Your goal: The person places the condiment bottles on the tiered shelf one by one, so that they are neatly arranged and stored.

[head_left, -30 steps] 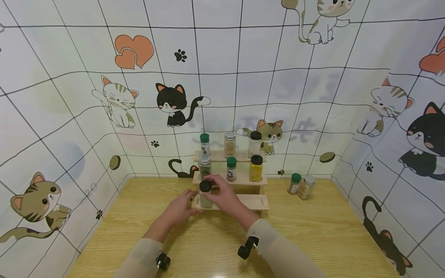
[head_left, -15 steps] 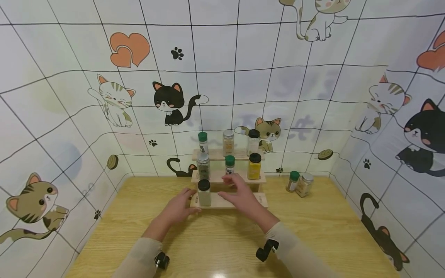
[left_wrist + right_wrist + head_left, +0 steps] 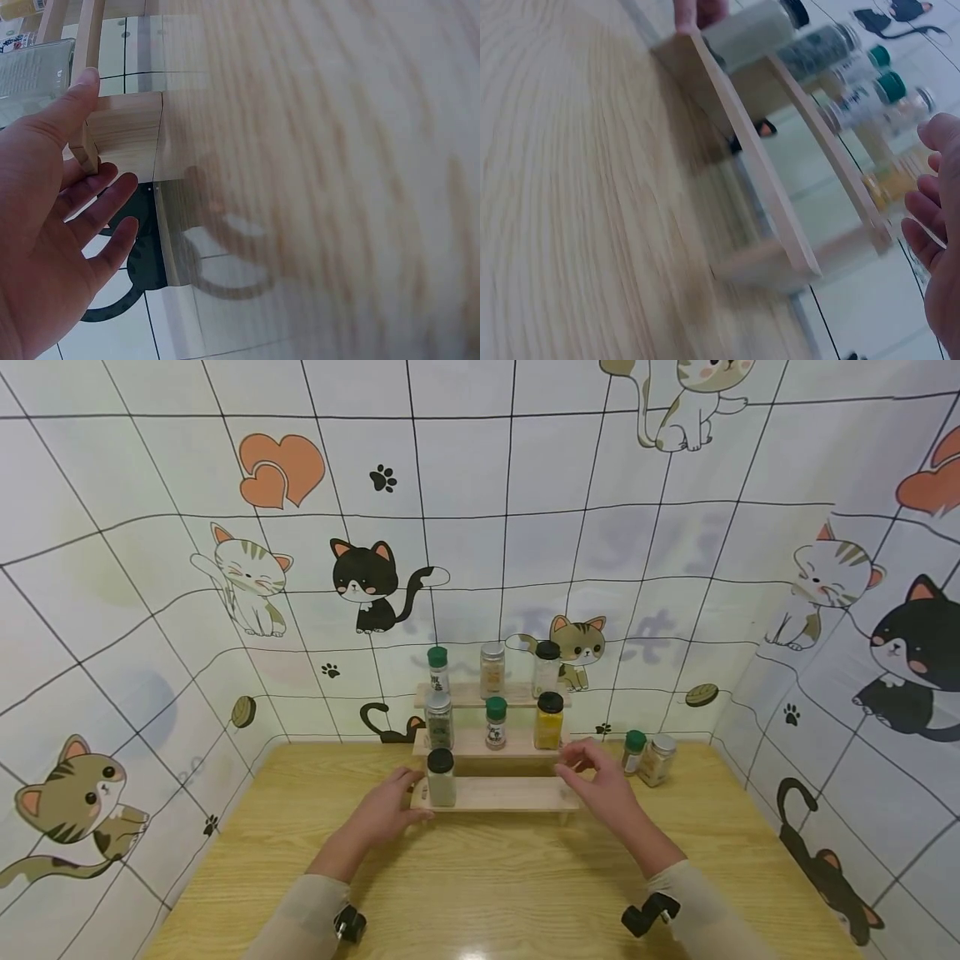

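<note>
A three-step wooden spice rack (image 3: 517, 792) stands on the table. My left hand (image 3: 384, 812) holds the left end of its lowest step; in the left wrist view the thumb (image 3: 79, 94) lies against the board with the fingers curled on the other side. Just beside that hand, a black-capped spice jar (image 3: 442, 781) stands upright on the lowest step. My right hand (image 3: 603, 785) holds nothing, its fingers loosely bent, at the rack's right end. Nearest to it are a green-capped spice jar (image 3: 633, 753) and a pale-capped jar (image 3: 657, 761) on the table.
The middle step bears a grey-capped jar (image 3: 438, 722), a small green-capped jar (image 3: 496, 727) and a yellow-filled jar (image 3: 549, 723). On the top step stand three more jars. A cat-print cloth (image 3: 465, 552) hangs behind the wooden table (image 3: 487, 877).
My right hand has let go of the black-capped jar on the lowest step and moved right, past the rack's right end. The left hand has stayed at the rack's left end.
</note>
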A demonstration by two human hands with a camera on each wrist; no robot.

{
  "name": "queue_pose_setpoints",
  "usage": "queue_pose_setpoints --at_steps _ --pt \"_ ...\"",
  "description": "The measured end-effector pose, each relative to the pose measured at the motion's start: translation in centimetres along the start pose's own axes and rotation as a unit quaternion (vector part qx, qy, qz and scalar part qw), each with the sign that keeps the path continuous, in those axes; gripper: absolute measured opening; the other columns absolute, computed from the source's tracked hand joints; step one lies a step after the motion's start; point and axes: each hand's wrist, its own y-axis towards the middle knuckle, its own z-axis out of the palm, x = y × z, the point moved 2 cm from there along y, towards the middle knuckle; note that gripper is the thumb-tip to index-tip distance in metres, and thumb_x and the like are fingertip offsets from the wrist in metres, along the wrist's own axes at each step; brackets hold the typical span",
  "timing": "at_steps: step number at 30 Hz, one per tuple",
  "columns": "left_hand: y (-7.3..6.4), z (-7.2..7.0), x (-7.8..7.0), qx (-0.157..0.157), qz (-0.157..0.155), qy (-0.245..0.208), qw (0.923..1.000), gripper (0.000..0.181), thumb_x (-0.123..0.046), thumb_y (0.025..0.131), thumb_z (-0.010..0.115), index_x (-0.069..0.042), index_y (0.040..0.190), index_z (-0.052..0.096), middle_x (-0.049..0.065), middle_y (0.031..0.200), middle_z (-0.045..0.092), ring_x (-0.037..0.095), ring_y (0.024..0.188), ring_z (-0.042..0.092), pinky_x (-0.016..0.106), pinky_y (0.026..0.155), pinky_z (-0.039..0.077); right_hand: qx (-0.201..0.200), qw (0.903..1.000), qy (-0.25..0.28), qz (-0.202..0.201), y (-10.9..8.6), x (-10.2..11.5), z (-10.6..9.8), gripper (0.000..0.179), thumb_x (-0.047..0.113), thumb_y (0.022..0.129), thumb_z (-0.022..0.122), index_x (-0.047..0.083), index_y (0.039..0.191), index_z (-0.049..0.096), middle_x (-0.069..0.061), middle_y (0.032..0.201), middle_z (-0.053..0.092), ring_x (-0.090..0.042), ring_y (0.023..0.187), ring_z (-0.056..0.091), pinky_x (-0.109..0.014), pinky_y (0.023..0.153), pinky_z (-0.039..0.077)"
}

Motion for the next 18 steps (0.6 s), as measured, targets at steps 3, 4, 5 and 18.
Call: queue_pose_setpoints --at_steps 3,4,5,18 --pt "0.1 0.1 0.0 -0.001 0.002 -0.002 1.0 0.078 -0.043 0.096 0.089 -0.007 0.157 0.058 0.008 0.148 0.06 0.032 0.127 0.068 0.054 0.104 0.058 -0.035 0.9992 -0.02 0.006 -0.4 -1.2 -2.7 0.02 0.005 0.102 0.081 0.003 0.12 0.073 -0.011 0.117 0.07 -0.019 0.101 0.067 -0.029 0.084 0.057" --pt "0.1 0.1 0.1 -0.002 0.003 -0.002 1.0 0.078 -0.044 0.096 0.089 -0.007 0.157 0.058 0.008 0.148 0.06 0.032 0.126 0.068 0.054 0.104 0.058 -0.048 0.9984 -0.027 0.013 -0.4 -1.6 -3.6 0.019 0.006 0.103 0.08 0.002 0.121 0.073 -0.012 0.117 0.069 -0.017 0.1 0.066 -0.026 0.083 0.057" --pt "0.1 0.1 0.1 -0.001 0.002 -0.003 1.0 0.078 -0.044 0.096 0.089 -0.007 0.157 0.058 0.008 0.148 0.06 0.032 0.126 0.068 0.054 0.104 0.058 -0.064 0.9972 -0.032 0.021 -0.5 -2.0 -4.4 0.019 0.007 0.104 0.079 0.001 0.122 0.072 -0.013 0.117 0.068 -0.015 0.1 0.065 -0.024 0.082 0.056" --pt "-0.1 0.1 0.1 -0.005 0.012 -0.005 0.9999 0.077 -0.041 0.096 0.089 -0.005 0.157 0.058 0.009 0.148 0.06 0.033 0.126 0.068 0.054 0.103 0.058 -0.203 0.9587 -0.094 0.176 -0.4 -8.2 -12.0 0.045 0.026 0.109 0.074 -0.001 0.144 0.063 -0.02 0.139 0.056 -0.035 0.128 0.053 -0.04 0.101 0.046"
